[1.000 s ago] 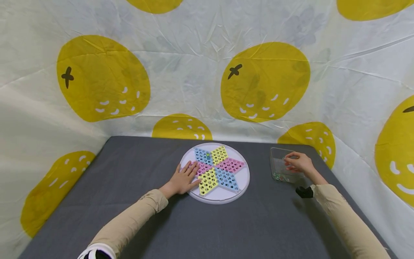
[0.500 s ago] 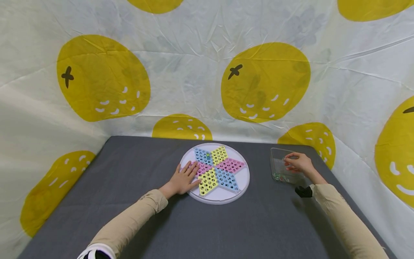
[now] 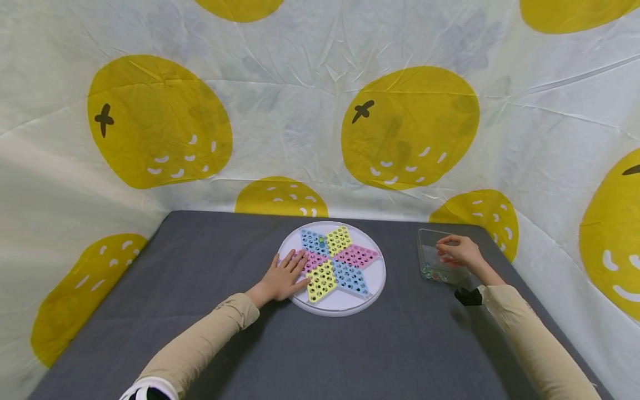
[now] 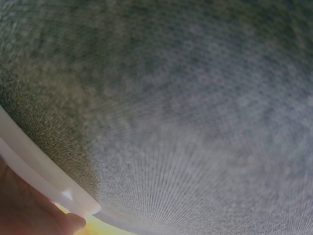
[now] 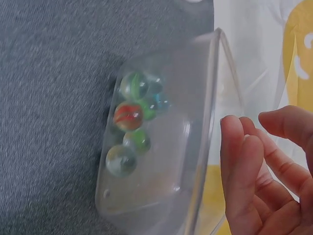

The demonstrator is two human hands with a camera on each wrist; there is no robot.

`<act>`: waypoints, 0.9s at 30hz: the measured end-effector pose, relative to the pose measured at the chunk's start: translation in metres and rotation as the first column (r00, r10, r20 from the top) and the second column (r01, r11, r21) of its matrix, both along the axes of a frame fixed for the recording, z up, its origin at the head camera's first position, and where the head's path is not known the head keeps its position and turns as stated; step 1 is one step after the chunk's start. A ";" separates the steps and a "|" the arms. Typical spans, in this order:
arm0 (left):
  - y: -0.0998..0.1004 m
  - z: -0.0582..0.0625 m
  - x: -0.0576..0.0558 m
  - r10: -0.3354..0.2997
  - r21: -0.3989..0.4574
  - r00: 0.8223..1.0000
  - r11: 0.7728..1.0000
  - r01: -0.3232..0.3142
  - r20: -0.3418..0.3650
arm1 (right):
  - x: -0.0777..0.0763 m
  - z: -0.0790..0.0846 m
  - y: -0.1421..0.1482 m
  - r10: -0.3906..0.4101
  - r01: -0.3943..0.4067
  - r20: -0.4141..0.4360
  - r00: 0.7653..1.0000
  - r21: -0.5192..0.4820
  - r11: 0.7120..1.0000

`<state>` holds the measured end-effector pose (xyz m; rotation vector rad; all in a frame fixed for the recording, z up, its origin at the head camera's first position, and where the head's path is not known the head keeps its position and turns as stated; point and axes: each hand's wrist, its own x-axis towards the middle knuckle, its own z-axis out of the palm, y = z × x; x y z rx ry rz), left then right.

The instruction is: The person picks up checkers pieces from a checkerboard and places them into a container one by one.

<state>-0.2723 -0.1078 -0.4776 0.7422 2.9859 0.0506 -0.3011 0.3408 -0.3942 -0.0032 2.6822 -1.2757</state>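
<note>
My left hand (image 3: 285,278) lies with fingers spread on the left edge of a round white Chinese checkers board (image 3: 350,303). Its star has blue, yellow and pink points with holes, and a small green marble (image 3: 321,240) sits in the far blue point. At the right, my right hand (image 3: 461,251) hovers over a clear plastic box (image 3: 425,244), fingers loosely bent. In the right wrist view, its thumb and fingertips are apart with nothing visible between them. Several glass marbles, one a red-streaked marble (image 5: 128,116), lie together in the box.
A dark grey cloth (image 3: 330,355) covers the table. Behind and at both sides hangs a pale curtain (image 3: 295,111) with large yellow fruit prints. Dark cloth separates the board from the box.
Something small and shiny at the right hand's fingertips is no longer seen there, and the marbles in the box look slightly shifted. The left hand stays in place.
</note>
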 end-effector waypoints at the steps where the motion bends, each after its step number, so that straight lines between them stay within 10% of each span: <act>1: 0.000 0.000 0.000 0.001 0.001 1.000 1.000 -0.001 0.001 | 0.000 0.001 -0.002 -0.002 0.002 0.002 1.000 0.002 1.000; 27: 0.001 0.003 0.001 0.005 -0.005 1.000 1.000 -0.005 0.013 | -0.018 0.005 -0.091 0.096 -0.096 -0.022 0.995 -0.024 0.995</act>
